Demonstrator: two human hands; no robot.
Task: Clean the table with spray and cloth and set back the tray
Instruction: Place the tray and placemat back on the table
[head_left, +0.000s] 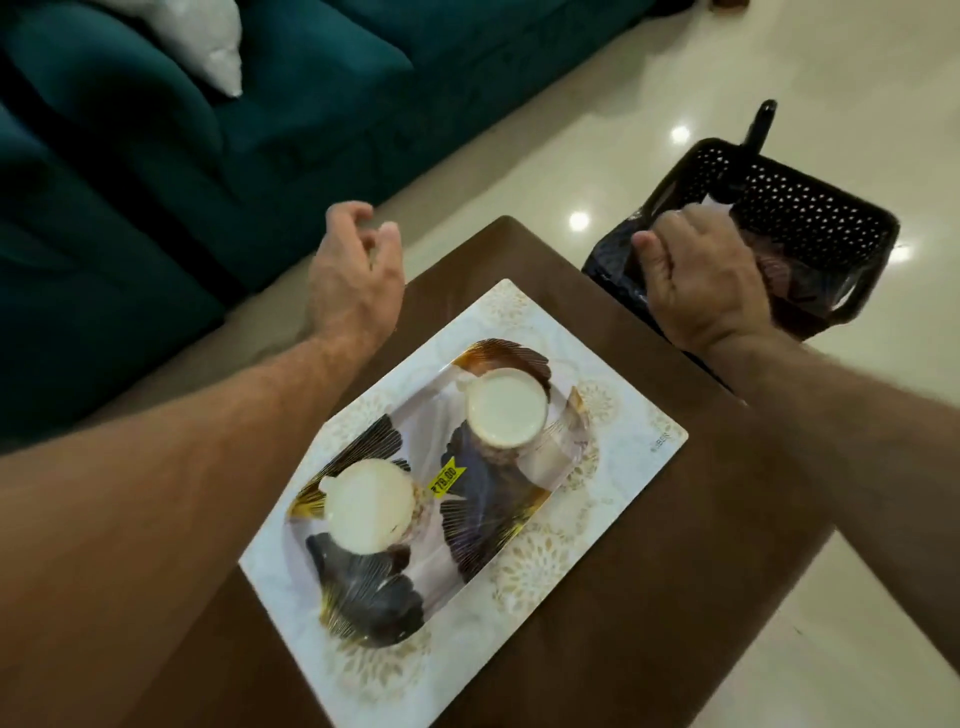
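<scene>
White cups (505, 406), two, sit on one tray (524, 525); left hand (356, 270) relaxed, right hand (696, 270) grip unclear in one basket (810, 208).

Both forearms are bare to the frame edge, lightly haired; left hand (356, 270) and right hand (696, 275) wear nothing.

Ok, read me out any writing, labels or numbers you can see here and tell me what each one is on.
"79.00", with a blurred symbol before it: yellow price sticker on the tray, between the two cups.
Small grey print at the place mat corner, around: too small and blurred to read.
Nothing else readable; the basket shows no text.
</scene>
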